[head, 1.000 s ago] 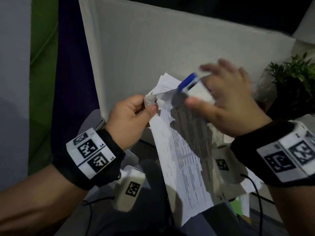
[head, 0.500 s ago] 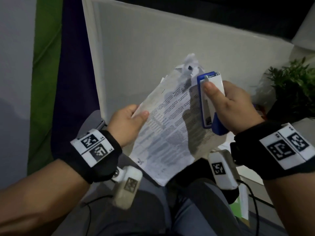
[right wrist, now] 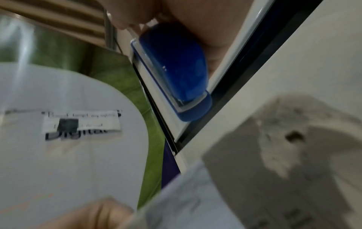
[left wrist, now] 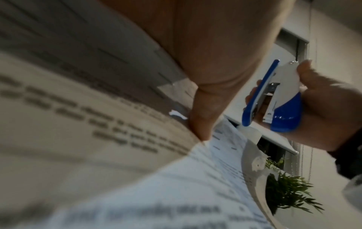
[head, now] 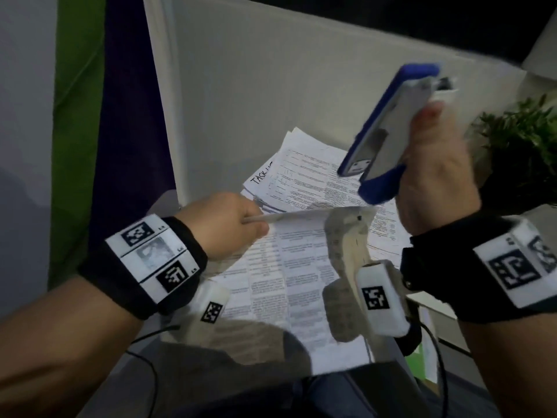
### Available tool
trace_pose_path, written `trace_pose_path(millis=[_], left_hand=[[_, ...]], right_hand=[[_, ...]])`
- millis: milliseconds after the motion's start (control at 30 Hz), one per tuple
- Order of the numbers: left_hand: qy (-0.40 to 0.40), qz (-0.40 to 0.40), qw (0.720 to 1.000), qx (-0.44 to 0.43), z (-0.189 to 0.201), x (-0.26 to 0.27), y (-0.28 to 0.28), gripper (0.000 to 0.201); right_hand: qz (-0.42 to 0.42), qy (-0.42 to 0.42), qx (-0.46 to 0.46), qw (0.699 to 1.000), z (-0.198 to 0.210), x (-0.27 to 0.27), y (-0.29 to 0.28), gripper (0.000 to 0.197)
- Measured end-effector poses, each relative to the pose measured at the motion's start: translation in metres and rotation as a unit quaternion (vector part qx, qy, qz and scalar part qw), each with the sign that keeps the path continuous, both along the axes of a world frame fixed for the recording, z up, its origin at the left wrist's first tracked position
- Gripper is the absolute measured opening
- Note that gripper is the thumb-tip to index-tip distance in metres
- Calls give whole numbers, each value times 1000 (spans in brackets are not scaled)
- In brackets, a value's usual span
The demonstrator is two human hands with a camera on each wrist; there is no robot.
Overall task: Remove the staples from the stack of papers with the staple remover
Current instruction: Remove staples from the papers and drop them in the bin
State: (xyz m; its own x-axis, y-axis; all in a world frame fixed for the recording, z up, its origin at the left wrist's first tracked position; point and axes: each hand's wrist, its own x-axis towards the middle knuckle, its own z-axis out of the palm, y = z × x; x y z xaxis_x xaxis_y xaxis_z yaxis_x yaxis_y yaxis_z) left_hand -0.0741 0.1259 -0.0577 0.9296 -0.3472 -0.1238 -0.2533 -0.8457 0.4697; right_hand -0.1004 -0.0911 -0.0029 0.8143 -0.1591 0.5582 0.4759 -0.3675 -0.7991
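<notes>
My left hand [head: 256, 223] pinches the edge of a printed sheet [head: 301, 267] that hangs over my lap; the sheet's far corner [head: 358, 218] is torn and has a small hole. More printed papers [head: 304, 170] lie in a loose stack on the white table behind it. Raised above and to the right of the papers, my right hand [head: 434, 164] grips the blue-and-white staple remover [head: 388, 131], which touches no paper. In the left wrist view the staple remover [left wrist: 274, 96] shows its metal jaws. The right wrist view shows its blue end [right wrist: 176, 74] and the torn corner [right wrist: 284, 139].
The white table [head: 271, 86] runs back to a dark wall. A green potted plant [head: 518, 140] stands at the right edge. A green and purple surface [head: 90, 116] lies to the left. Cables trail across my lap [head: 150, 372].
The sheet went from upright in front of me to lying low and flat. My right hand lifted the staple remover up and to the right, away from the paper's corner.
</notes>
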Motion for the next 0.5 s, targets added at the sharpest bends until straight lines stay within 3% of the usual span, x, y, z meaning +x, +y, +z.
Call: trace_pose_path(millis=[100, 267, 500], left_hand=[[41, -30, 999, -11, -5, -2, -5, 34], [59, -36, 998, -4, -9, -3, -6, 28], [44, -33, 998, 14, -9, -3, -6, 27]], right_hand=[[19, 44, -43, 998, -18, -2, 6, 24], [13, 72, -24, 997, -44, 6, 11, 21], [-21, -10, -55, 998, -55, 8, 16, 28]])
